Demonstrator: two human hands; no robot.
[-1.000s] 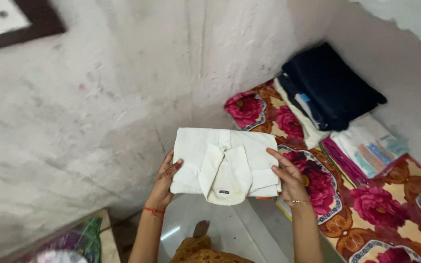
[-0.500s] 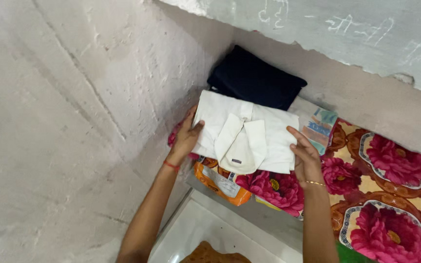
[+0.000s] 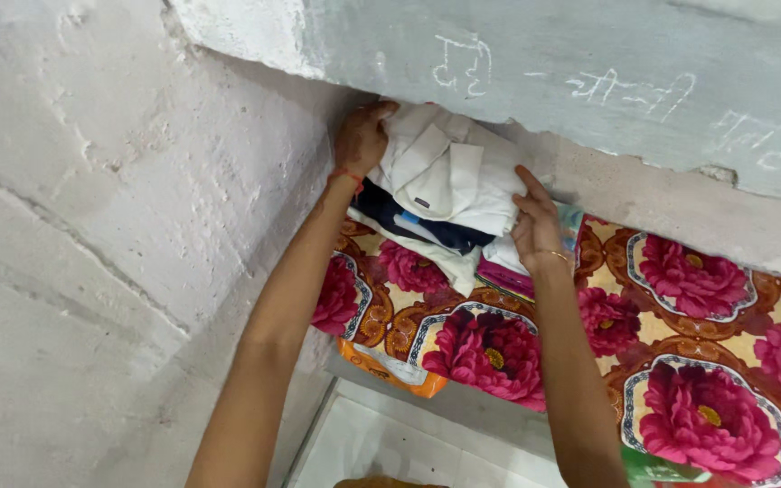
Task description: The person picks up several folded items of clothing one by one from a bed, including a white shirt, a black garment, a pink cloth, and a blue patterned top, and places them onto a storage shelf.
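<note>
My left hand [image 3: 361,137] and right hand [image 3: 535,224] gripped the folded white cotton shirt [image 3: 449,172], fingers closed on its edges, atop the dark folded garments [image 3: 427,228] on the floral bedspread [image 3: 680,361]. Uneven release risked toppling the stack.

You have two hands in view, left hand [image 3: 361,140] and right hand [image 3: 534,226]. One folded white shirt [image 3: 449,176]. One stack of folded clothes [image 3: 436,237] under it; layer count unclear. One flowered bedsheet [image 3: 680,361]. One red wrist thread [image 3: 345,175], one bangle [image 3: 549,256].
</note>
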